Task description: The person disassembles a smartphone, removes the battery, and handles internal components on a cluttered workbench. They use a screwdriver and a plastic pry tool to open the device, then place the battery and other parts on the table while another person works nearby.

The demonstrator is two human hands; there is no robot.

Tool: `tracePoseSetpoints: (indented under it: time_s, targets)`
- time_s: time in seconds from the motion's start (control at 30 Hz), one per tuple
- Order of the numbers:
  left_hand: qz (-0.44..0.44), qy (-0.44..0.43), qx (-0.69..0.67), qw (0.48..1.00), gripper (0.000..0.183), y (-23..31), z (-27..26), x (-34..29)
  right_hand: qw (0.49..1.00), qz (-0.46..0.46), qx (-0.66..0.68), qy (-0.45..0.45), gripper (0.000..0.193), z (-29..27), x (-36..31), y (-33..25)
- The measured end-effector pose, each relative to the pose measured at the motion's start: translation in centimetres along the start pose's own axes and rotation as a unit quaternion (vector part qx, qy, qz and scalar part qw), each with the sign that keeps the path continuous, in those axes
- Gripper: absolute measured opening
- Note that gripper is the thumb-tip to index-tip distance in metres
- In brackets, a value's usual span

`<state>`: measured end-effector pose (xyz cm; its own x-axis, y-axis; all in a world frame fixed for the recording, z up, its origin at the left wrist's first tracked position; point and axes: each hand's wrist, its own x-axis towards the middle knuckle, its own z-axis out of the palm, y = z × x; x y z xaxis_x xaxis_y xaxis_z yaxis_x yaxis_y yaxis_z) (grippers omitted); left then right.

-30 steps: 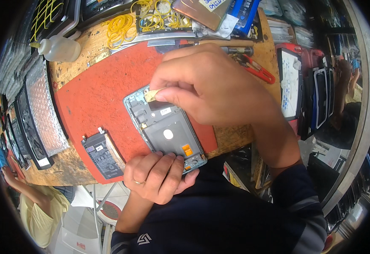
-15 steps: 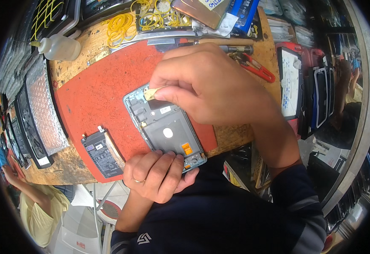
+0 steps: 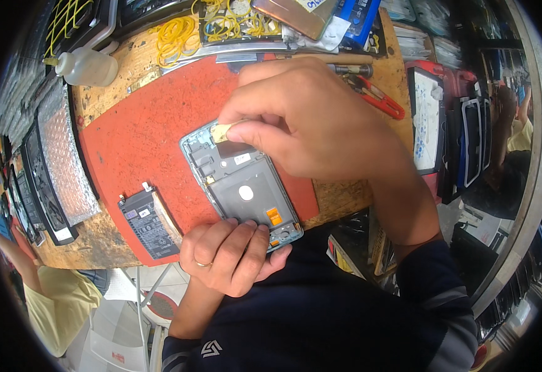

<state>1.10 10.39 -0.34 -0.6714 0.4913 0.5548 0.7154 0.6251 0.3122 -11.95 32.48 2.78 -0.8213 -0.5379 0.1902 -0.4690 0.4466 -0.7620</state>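
An opened phone frame [image 3: 255, 197], grey inside with a bluish rim, lies tilted over the near edge of the red mat [image 3: 153, 118]. My left hand [image 3: 227, 254] is closed on its lower end, fingers over the inside and thumb at the edge. At the frame's upper end, my right hand [image 3: 289, 118] pinches a small yellowish piece [image 3: 220, 132], perhaps folded cloth or paper, against the inside corner. My right palm and fingers hide part of that end. Left of the frame, a black phone battery [image 3: 150, 226] rests on the mat, apart from both hands.
Farther back are a squeeze bottle [image 3: 88, 67], yellow rubber bands [image 3: 176, 42] and a bronze phone back [image 3: 295, 15]. A red cutter [image 3: 382, 99] lies right of the mat. Bubble wrap [image 3: 67, 161] stands at the left; another person in a yellow shirt [image 3: 63, 304] is at lower left.
My right hand has shifted slightly, and the yellowish piece shows a little more against the corner. My left hand keeps its hold. The other person's arm at the left has moved.
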Motion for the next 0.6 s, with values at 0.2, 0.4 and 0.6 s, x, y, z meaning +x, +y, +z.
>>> tracePoseSetpoints:
  time_s: [0.2,0.4,0.6]
  targets:
    - [0.001,0.001,0.003,1.000,0.028,0.00,0.04,-0.02,0.999,0.020,0.033,-0.001,0.011,0.01,0.22,-0.34]
    - [0.001,0.000,0.005,1.000,0.028,0.05,0.02,-0.02,0.998,0.049,0.044,-0.023,0.009,-0.15,0.22,-0.58]
    - [0.002,0.000,0.007,1.000,0.028,0.04,0.03,-0.01,0.999,0.026,0.019,-0.016,0.011,0.21,0.14,-0.20]
